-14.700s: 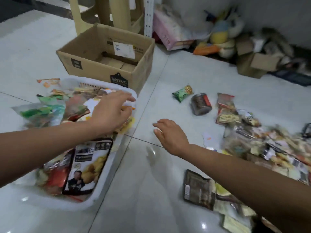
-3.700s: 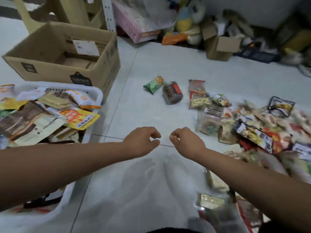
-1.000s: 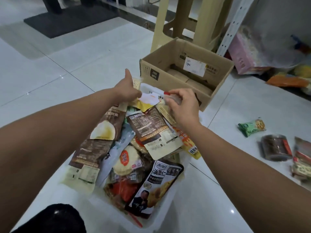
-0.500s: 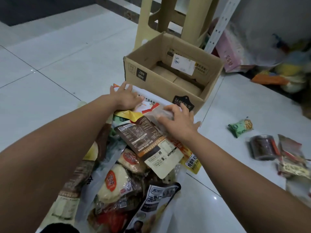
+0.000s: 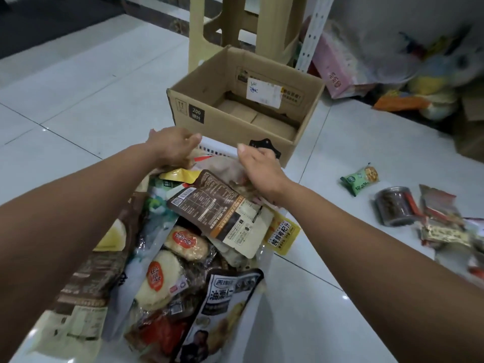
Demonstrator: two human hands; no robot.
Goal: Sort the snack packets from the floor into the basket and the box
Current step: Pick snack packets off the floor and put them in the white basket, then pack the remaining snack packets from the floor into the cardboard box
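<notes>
- The snack packets (image 5: 217, 213) lie heaped in the white basket (image 5: 217, 148), which sits just before the box (image 5: 227, 127) (only bare cardboard shows inside).
- The right hand (image 5: 258, 166), flat a moment ago, now curls onto a clear packet (image 5: 224, 167). The left hand (image 5: 172, 148) curls at the far rim, and I cannot tell what it holds.
- A green packet (image 5: 360, 179) and others wait on the floor (image 5: 314, 258), so the sorting looks unfinished.

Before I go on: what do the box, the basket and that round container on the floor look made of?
Box: brown cardboard, matt, with folded flaps and printed marks. Basket: probably white plastic, going by its slotted, moulded wall. Round container: seems clear glossy plastic, dark contents showing through; could be glass.
</notes>
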